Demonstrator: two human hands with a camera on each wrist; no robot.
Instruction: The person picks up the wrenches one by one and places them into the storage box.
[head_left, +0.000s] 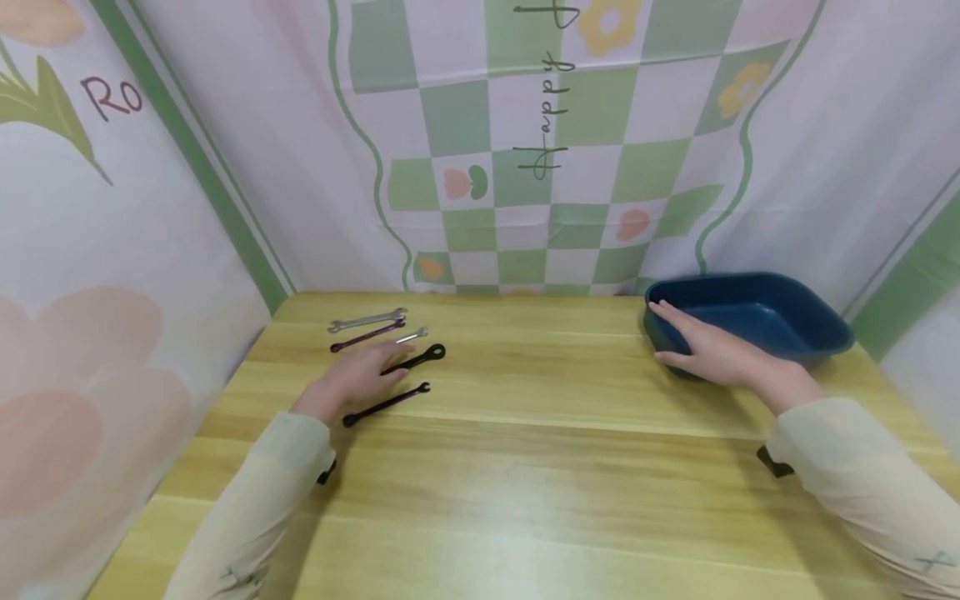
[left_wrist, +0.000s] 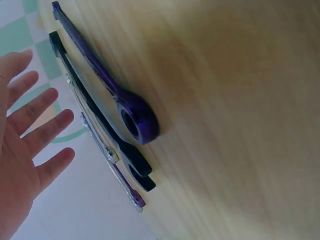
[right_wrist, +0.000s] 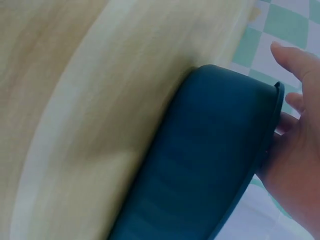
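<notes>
Over a group of wrenches on the left of the table, my left hand [head_left: 356,379] hovers with fingers spread and nothing held. Nearest to it is a black wrench [head_left: 427,357], partly hidden under the hand in the head view. A dark purple wrench [head_left: 386,405] lies closer to me, its ring end large in the left wrist view. Beyond the hand are a silver open-end wrench [head_left: 367,320], a purple wrench [head_left: 367,336] and a smaller silver wrench [head_left: 412,335]. My right hand [head_left: 712,350] is at the near left rim of a dark blue basin [head_left: 772,321], fingers extended over it, thumb apart.
The basin stands at the back right of the wooden table [head_left: 525,483]. A printed curtain [head_left: 517,225] hangs along the table's back edge, and more printed cloth [head_left: 150,250] closes off the left side.
</notes>
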